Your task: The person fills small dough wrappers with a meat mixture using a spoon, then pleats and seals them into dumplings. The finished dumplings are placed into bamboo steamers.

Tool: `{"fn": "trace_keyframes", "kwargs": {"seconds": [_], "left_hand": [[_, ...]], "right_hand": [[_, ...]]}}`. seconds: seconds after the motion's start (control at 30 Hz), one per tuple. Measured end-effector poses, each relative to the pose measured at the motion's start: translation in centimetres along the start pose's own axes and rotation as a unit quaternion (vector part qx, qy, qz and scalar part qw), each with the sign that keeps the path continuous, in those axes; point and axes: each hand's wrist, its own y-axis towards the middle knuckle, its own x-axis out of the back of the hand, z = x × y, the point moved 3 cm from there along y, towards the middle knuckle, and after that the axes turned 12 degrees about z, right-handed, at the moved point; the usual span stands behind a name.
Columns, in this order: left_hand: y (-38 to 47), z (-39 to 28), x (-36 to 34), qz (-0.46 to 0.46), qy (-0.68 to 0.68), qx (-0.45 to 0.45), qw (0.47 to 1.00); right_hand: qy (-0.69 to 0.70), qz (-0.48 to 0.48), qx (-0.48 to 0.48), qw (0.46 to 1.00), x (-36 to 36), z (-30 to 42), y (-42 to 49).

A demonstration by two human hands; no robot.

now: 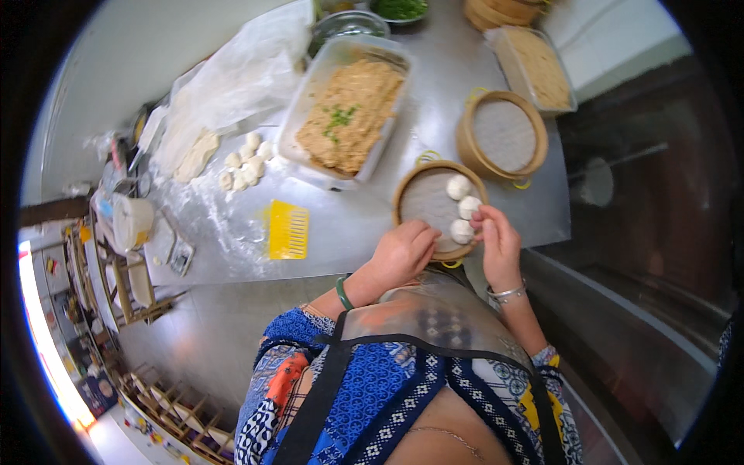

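Observation:
A round bamboo steamer basket (401, 195) with a pale liner stands at the table's front edge. Three white filled buns (458, 187) sit in a row along its right side. My right hand (501, 247) reaches over the right rim, its fingertips at the edges of the two nearer buns (462, 231); whether they grip one is hidden. Over the front left rim lies my left hand (404, 250), fingers bent above the liner. Its fingertips are partly hidden, so any hold on the rim is unclear.
A plastic tub (288, 139) of filling topped with chopped greens stands behind. Dough pieces (247, 163), a dough strip (197, 156) and a yellow scraper (289, 229) lie left on the steel table (343, 226). Another steamer (474, 136) and a second tub (537, 67) are at right.

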Motion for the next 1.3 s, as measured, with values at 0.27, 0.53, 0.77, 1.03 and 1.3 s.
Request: {"fn": "trace_keyframes", "kwargs": {"seconds": [0.27,0.53,0.77,1.03,1.3], "left_hand": [[-11.3,12.9,9.4,-0.054,0.125,0.245,0.96],[-14.9,27.4,19.5,-0.109,0.298,0.379,0.869],[-14.6,26.1,17.2,-0.042,0.32,0.198,0.926],[-14.9,22.4,16.2,-0.223,-0.34,0.329,0.852],[-10.2,10.3,15.2,-0.206,-0.743,0.158,0.617]], "right_hand": [[0.057,0.093,-0.008,0.994,-9.7,3.0,1.2],[-0.003,0.157,-0.03,0.987,-16.7,4.6,2.0],[0.03,0.132,-0.054,0.989,-19.7,4.5,1.8],[0.012,0.16,-0.02,0.987,-20.4,7.5,2.6],[-0.254,0.125,0.329,0.901,-23.1,17.2,6.3]]}}
